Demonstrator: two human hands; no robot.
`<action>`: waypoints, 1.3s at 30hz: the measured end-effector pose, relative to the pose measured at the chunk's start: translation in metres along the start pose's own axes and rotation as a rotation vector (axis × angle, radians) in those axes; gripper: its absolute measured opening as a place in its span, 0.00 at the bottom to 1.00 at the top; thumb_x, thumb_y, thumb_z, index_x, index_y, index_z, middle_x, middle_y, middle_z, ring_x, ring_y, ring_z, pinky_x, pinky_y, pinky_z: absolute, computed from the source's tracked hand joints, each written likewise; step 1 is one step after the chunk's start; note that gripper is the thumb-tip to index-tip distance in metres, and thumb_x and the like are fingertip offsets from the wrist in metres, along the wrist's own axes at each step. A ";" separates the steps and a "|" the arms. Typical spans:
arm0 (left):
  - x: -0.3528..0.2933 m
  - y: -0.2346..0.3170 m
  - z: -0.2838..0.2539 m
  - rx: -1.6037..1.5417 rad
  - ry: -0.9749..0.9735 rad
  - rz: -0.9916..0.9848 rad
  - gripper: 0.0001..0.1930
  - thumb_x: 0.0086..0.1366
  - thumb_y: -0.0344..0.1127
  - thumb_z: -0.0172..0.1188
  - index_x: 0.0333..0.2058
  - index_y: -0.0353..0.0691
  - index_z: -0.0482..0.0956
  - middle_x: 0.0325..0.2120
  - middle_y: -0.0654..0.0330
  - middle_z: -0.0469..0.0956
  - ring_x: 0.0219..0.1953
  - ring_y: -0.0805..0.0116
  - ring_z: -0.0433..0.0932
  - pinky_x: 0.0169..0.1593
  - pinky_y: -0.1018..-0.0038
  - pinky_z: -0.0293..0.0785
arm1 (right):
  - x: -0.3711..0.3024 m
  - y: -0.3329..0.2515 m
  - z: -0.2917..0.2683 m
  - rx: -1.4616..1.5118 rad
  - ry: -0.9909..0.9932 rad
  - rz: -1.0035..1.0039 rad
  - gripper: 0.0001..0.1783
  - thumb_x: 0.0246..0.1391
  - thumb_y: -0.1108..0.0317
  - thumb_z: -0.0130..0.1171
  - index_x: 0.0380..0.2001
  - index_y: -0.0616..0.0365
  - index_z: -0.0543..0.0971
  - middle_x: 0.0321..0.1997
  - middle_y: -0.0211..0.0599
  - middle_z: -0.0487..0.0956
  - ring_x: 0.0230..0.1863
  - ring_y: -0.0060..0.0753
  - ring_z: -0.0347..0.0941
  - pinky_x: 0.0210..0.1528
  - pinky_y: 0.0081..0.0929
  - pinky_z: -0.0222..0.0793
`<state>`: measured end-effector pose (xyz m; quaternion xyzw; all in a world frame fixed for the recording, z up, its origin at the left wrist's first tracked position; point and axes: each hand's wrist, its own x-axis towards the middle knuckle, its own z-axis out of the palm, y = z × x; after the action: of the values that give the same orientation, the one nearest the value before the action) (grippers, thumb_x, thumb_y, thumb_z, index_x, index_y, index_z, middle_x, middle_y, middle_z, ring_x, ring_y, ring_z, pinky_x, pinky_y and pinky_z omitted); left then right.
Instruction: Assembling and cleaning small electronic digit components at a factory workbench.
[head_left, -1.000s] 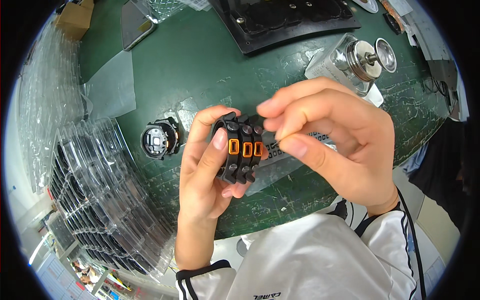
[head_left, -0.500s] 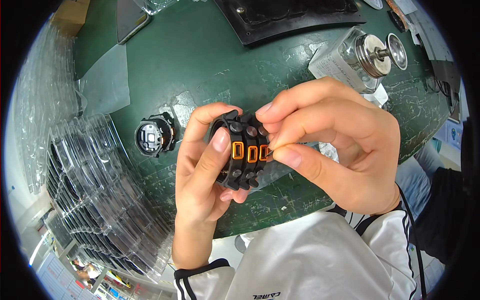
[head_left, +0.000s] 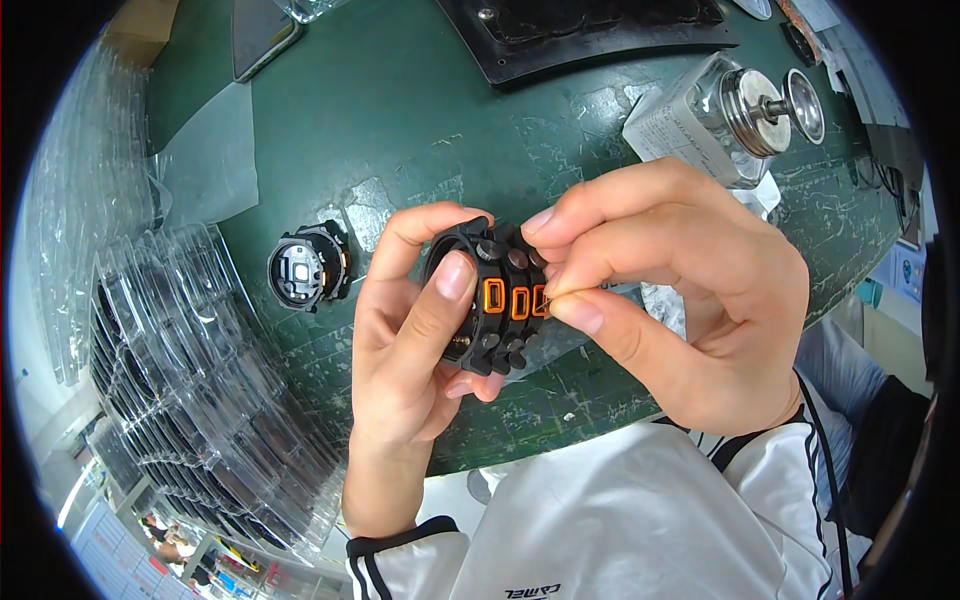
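A stack of three black watch cases is gripped on edge in my left hand, with the thumb across the near case and fingers behind. Each case has an orange rectangular frame on its side, with round dark buttons above and below. My right hand is closed in a pinch at the rightmost orange frame. What its thumb and fingertip hold, if anything, is too small to make out. More black watch cases, stacked together, lie on the table left of my hands, showing a silvery inner face.
Clear plastic trays pile up along the left side of the green table. A clear pump bottle with a metal top stands at the right. At the back are a black plate and a phone.
The stack in my left hand has shifted slightly right and turned a little. My right fingertips have moved with it and stay at the rightmost orange frame.
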<state>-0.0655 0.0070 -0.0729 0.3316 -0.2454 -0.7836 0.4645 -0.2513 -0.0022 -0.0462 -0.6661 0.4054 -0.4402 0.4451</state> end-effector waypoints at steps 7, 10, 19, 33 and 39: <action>0.000 0.000 0.000 0.001 0.000 0.007 0.13 0.67 0.34 0.48 0.47 0.37 0.64 0.30 0.53 0.77 0.12 0.79 0.71 0.10 0.89 0.58 | 0.000 0.000 0.003 -0.068 0.024 -0.024 0.07 0.41 0.83 0.60 0.27 0.64 0.78 0.39 0.46 0.76 0.34 0.30 0.75 0.38 0.23 0.73; 0.000 0.001 0.001 0.076 0.014 0.007 0.16 0.67 0.37 0.48 0.48 0.35 0.62 0.29 0.54 0.75 0.10 0.81 0.66 0.09 0.89 0.59 | 0.000 0.001 0.003 -0.077 0.027 -0.037 0.07 0.41 0.83 0.60 0.27 0.64 0.78 0.38 0.46 0.76 0.34 0.30 0.76 0.37 0.23 0.73; -0.001 0.000 0.000 0.000 0.024 0.000 0.13 0.67 0.34 0.48 0.47 0.38 0.64 0.28 0.52 0.77 0.11 0.79 0.69 0.10 0.88 0.57 | -0.003 0.002 0.006 -0.102 0.051 -0.075 0.09 0.39 0.85 0.61 0.28 0.65 0.78 0.37 0.46 0.77 0.36 0.31 0.76 0.38 0.23 0.74; -0.005 0.005 -0.002 -0.143 -0.050 -0.017 0.13 0.68 0.35 0.45 0.48 0.38 0.61 0.28 0.46 0.77 0.09 0.81 0.64 0.10 0.87 0.56 | -0.003 0.005 0.013 -0.348 0.098 -0.446 0.13 0.34 0.85 0.64 0.29 0.68 0.77 0.39 0.47 0.78 0.34 0.37 0.77 0.33 0.23 0.77; -0.007 0.007 0.001 -0.099 -0.041 0.036 0.13 0.67 0.34 0.48 0.48 0.36 0.62 0.27 0.53 0.75 0.10 0.80 0.66 0.10 0.88 0.56 | -0.005 0.004 0.012 -0.620 0.096 -0.684 0.12 0.34 0.85 0.64 0.28 0.71 0.77 0.40 0.50 0.77 0.35 0.40 0.77 0.34 0.24 0.78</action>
<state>-0.0603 0.0098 -0.0655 0.2876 -0.2218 -0.7929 0.4893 -0.2419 0.0040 -0.0539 -0.8420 0.2950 -0.4503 0.0348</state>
